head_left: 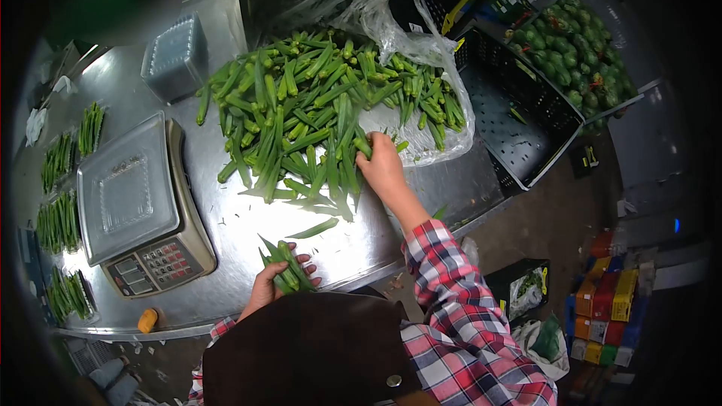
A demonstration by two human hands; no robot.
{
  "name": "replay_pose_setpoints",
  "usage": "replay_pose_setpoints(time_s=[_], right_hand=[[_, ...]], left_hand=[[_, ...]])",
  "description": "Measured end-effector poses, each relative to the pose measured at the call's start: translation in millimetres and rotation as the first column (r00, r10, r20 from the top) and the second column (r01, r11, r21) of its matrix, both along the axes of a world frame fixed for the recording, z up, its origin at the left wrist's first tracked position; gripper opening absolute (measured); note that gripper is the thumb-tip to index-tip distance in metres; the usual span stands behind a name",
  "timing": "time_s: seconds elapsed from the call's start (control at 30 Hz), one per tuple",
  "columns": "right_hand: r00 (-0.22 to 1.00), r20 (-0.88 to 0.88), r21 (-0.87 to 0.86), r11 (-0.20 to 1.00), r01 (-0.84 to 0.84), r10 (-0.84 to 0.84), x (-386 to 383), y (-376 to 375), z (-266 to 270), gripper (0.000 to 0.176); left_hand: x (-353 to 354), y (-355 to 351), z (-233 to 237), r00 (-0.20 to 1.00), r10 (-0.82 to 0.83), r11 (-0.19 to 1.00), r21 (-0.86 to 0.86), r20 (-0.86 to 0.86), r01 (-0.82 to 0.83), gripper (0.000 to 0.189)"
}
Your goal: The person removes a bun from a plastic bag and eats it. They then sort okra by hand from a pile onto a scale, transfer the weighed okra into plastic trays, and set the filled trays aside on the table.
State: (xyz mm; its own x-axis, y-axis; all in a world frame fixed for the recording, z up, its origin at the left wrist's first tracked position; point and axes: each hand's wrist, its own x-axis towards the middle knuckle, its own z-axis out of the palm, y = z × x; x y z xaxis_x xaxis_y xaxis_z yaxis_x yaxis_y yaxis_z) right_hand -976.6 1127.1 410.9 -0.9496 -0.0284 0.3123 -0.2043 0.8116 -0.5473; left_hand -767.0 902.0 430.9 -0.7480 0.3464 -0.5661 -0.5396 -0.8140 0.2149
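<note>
A big heap of green okra pods (pixel 316 105) lies on the steel table (pixel 248 233), spilling out of a clear plastic bag (pixel 398 22). My right hand (pixel 382 169) reaches into the near edge of the heap, fingers closed around a pod or two. My left hand (pixel 274 282) stays close to my body at the table's front edge and grips a small bunch of okra (pixel 284 263). One loose pod (pixel 312 229) lies on the bare steel between my hands.
A weighing scale (pixel 139 207) with a clear tray on it stands at the left. Packed okra trays (pixel 60 218) line the far left edge. A stack of clear trays (pixel 177 56) sits behind. Black crates (pixel 519 113) and green fruit (pixel 575 45) are right of the table.
</note>
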Motion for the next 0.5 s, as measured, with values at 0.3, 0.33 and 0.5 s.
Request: replay_pose_setpoints(time_s=[0.3, 0.33, 0.5], right_hand=[[0.96, 0.275, -0.532, 0.824, 0.193, -0.048, 41, 14, -11, 0.038], [0.932, 0.357, -0.508, 0.827, 0.242, -0.053, 48, 10, -19, 0.037], [0.898, 0.439, -0.57, 0.768, 0.292, -0.016, 60, -18, -37, 0.034]], left_hand=[[-62, -6, 18, 0.978, -0.158, 0.859, -0.508, -0.134, 0.069, 0.036], [-84, 0, 15, 0.933, -0.27, 0.759, -0.649, -0.239, 0.053, 0.039], [-175, 38, -36, 0.873, -0.452, 0.205, -0.974, -0.184, -0.099, 0.046]])
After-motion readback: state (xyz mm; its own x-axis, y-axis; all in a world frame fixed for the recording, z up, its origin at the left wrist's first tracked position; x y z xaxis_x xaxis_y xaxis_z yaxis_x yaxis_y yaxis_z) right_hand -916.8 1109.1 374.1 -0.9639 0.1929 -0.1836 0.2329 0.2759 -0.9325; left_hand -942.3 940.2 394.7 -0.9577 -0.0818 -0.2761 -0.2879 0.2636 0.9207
